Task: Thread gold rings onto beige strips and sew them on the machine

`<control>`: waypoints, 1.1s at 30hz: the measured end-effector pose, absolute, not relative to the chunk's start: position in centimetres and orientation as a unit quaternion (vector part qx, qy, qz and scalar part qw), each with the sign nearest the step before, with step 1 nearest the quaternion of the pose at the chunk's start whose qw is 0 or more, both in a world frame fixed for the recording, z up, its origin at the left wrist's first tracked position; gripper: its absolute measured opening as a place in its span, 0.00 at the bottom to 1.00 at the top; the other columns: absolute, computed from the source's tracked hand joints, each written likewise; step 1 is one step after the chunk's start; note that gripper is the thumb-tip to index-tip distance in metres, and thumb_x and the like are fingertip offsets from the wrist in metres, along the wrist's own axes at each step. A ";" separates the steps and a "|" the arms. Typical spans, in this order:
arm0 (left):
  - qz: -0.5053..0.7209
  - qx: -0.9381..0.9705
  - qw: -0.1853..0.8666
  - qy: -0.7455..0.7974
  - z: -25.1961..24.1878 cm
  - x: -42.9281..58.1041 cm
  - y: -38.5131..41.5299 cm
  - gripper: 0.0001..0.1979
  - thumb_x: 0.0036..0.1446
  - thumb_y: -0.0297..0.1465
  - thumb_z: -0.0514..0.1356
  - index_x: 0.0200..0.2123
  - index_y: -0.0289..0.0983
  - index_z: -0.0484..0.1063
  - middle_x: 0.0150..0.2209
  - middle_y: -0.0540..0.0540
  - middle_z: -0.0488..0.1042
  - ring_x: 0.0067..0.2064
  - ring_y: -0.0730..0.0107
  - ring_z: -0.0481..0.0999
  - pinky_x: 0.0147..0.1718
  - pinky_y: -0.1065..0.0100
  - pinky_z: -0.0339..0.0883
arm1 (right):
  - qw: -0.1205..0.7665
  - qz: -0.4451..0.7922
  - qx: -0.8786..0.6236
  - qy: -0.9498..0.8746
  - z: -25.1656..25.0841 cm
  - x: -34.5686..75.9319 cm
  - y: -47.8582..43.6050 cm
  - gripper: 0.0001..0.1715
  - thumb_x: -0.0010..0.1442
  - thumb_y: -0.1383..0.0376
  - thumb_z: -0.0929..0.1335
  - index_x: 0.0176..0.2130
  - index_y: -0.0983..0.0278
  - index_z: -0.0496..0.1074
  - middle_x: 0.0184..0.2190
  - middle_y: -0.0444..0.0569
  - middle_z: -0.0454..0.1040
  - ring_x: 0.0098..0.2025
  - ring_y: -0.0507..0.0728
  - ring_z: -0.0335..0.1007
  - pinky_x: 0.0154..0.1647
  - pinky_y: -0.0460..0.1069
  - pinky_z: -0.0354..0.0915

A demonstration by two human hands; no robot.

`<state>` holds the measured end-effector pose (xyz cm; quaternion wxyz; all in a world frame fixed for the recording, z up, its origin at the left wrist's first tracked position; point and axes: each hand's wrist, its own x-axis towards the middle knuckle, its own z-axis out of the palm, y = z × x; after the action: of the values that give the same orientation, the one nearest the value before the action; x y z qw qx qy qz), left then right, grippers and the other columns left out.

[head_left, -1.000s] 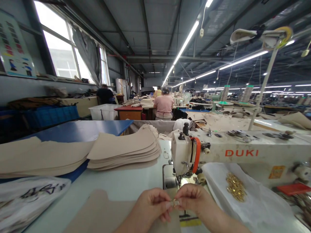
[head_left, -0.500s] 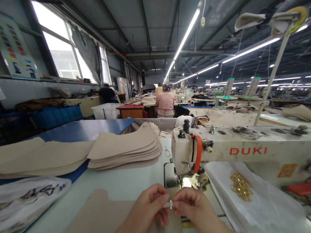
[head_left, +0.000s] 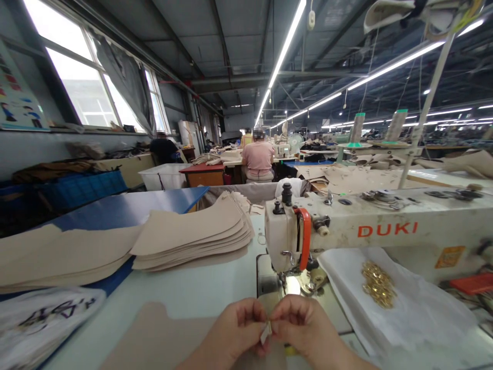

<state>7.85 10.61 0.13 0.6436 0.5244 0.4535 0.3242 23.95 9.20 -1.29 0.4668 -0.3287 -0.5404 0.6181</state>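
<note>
Both my hands meet low in the centre. My left hand (head_left: pixel 234 334) and my right hand (head_left: pixel 304 324) pinch a small pale strip (head_left: pixel 265 333) between their fingertips, and the fingers hide most of it. They are just in front of the needle area of a white DUKI industrial sewing machine (head_left: pixel 285 234). A flat beige cut piece (head_left: pixel 157 334) lies under my left wrist. Stacked beige cut pieces (head_left: pixel 192 231) sit further back on the left. Small gold metal rings (head_left: pixel 378 284) lie in a heap on a white sheet (head_left: pixel 408 308) to the right.
A white bag with black lettering (head_left: pixel 50 313) lies at the lower left, beside a blue table (head_left: pixel 127 213). A co-worker in a pink shirt (head_left: pixel 258 156) sits beyond, near a white bin (head_left: pixel 159 177). A red tray (head_left: pixel 472 283) sits at the right.
The small strip has turned from lying level to pointing down at a tilt between my fingers. The whole view has shifted slightly with my head.
</note>
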 end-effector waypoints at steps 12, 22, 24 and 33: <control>0.378 0.574 0.558 0.465 0.1 7.7 10.2 0.06 0.35 0.28 0.60 0.20 0.38 0.63 0.18 0.57 0.65 0.22 0.75 0.63 0.23 0.72 0.54 | 0.468 0.448 -0.389 -0.656 -0.5 23.9 8.0 0.07 0.46 0.69 0.70 0.30 0.63 0.71 0.27 0.47 0.75 0.30 0.55 0.71 0.32 0.47 0.65; 0.416 0.570 0.549 0.447 1.1 8.0 10.0 0.10 0.35 0.30 0.63 0.17 0.38 0.62 0.21 0.52 0.68 0.25 0.72 0.66 0.25 0.71 0.60 | 0.484 0.407 -0.413 -0.656 -2.6 24.4 8.7 0.05 0.53 0.66 0.68 0.26 0.64 0.72 0.21 0.44 0.72 0.22 0.51 0.65 0.23 0.44 0.60; 0.427 0.576 0.540 0.442 0.8 7.9 9.9 0.10 0.36 0.29 0.65 0.17 0.38 0.63 0.23 0.52 0.69 0.26 0.72 0.67 0.26 0.71 0.62 | 0.496 0.405 -0.418 -0.644 -3.0 24.2 8.8 0.04 0.52 0.67 0.69 0.26 0.64 0.71 0.20 0.44 0.72 0.21 0.51 0.64 0.22 0.43 0.59; 0.418 0.554 0.581 0.424 0.2 7.0 10.3 0.12 0.37 0.31 0.70 0.24 0.37 0.70 0.25 0.51 0.72 0.29 0.68 0.73 0.31 0.69 0.65 | 0.498 0.346 -0.443 -0.660 -2.3 24.0 8.6 0.05 0.49 0.72 0.67 0.24 0.63 0.71 0.21 0.43 0.72 0.22 0.51 0.66 0.22 0.42 0.59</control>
<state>6.98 10.31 0.18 0.5813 0.5545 0.4238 0.4184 23.99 8.64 -2.26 0.4982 -0.4428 -0.6602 0.3462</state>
